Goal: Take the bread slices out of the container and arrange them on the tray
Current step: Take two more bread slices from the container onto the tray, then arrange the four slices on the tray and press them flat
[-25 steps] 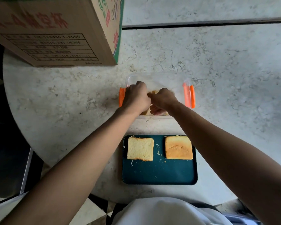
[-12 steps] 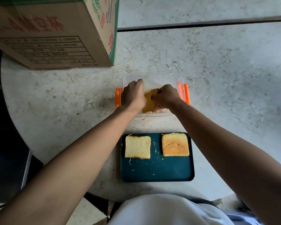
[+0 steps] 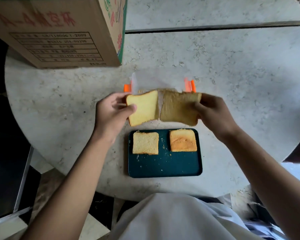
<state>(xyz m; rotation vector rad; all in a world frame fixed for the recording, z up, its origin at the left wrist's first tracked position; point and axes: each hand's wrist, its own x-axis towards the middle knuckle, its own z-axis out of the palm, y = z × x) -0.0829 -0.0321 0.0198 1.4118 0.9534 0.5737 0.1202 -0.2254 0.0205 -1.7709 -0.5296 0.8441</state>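
A brown corrugated cardboard box with red and black print [image 3: 59,32] stands at the 10 o'clock area of the pale, round, marbled stone bench [image 3: 232,84].

The left hand [image 3: 111,113] is raised above the bench left of centre. Its thumb and fingers are closed on the left edge of a pale yellow square bread slice [image 3: 144,108], which is held in the air, tilted, broad face toward the camera.

Touching or nearly touching that slice along its right edge is a darker, tan-brown bread slice [image 3: 178,108], motion-blurred. The right hand [image 3: 213,113] grips it by the right edge, fingers closed on the crust. Both held slices hover between the container and the tray.

Behind the held slices, toward 12 o'clock, sits the clear plastic container with orange side clips [image 3: 189,84]. The slices hide most of it, so its contents cannot be determined.

Toward 6 o'clock from the hands, the dark teal rectangular tray [image 3: 164,167] lies flat on the bench. A light toasted slice [image 3: 145,143] lies in its 10 o'clock corner. An orange-browned toasted slice [image 3: 183,140] lies in its 2 o'clock corner. The two are apart, with scattered crumbs [image 3: 164,146] between and below them. The near half of the tray carries no slice.
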